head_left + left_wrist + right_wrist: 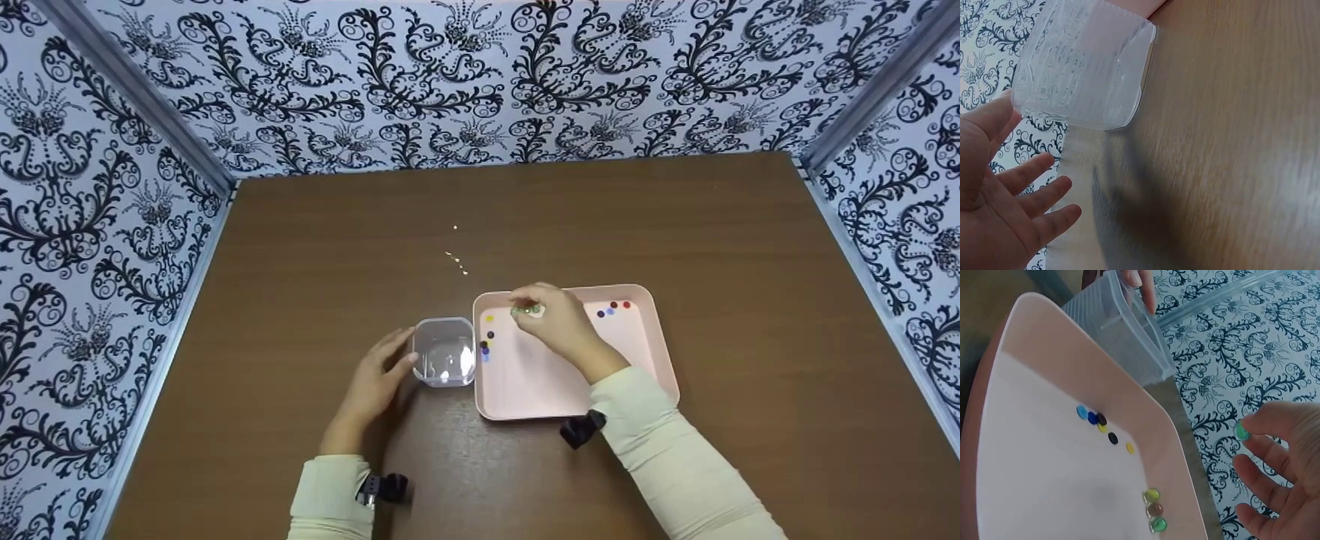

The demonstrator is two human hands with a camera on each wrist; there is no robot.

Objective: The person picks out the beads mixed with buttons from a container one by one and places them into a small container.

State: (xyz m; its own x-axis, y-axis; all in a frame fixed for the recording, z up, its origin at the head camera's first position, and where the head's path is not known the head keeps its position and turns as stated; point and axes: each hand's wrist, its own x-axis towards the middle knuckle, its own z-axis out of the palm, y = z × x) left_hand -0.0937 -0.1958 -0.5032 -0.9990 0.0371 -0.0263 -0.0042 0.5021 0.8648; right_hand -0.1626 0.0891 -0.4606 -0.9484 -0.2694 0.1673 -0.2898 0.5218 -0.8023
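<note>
Right hand [556,321] above the pink tray [525,390] pinches a green bead [1242,431]; left hand [377,381], fingers extended, touches the clear container [444,352] at the tray's left.

Pink tray [532,386]; green disc [1240,431]; brown table [337,247]; black-scrolled white wall [450,90].

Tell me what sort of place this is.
Probably a small indoor work booth: patterned walls close in the back and both sides of a brown table, with grey strips at the wall corners.
</note>
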